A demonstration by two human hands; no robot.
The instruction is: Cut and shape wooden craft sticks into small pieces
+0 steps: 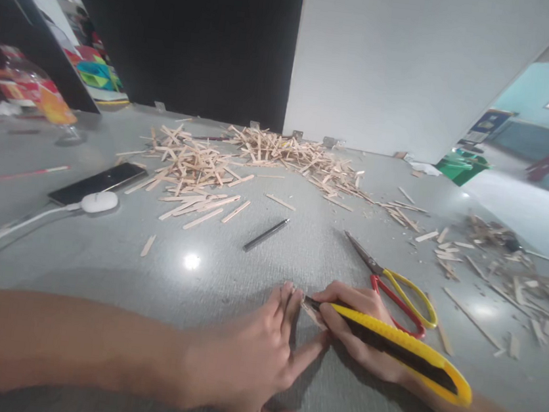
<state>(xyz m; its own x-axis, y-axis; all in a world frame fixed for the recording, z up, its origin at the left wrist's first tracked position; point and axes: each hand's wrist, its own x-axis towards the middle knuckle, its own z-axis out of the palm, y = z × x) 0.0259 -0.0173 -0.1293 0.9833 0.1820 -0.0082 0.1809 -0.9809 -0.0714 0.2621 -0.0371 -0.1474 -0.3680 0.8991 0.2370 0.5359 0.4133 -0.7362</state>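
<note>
My right hand (360,328) is closed round a yellow utility knife (401,349), its blade tip pointing left at a small wooden stick piece (312,313) on the grey table (229,254). My left hand (257,356) lies on the table with its fingers pressed down beside the blade tip, holding that piece in place. Most of the stick is hidden under the fingers.
Red and yellow scissors (394,286) lie just beyond my right hand. A dark pen (266,234) lies mid-table. Heaps of wooden sticks (240,159) spread across the back, with offcuts (496,264) to the right. A phone (98,183) and white charger (99,202) lie on the left.
</note>
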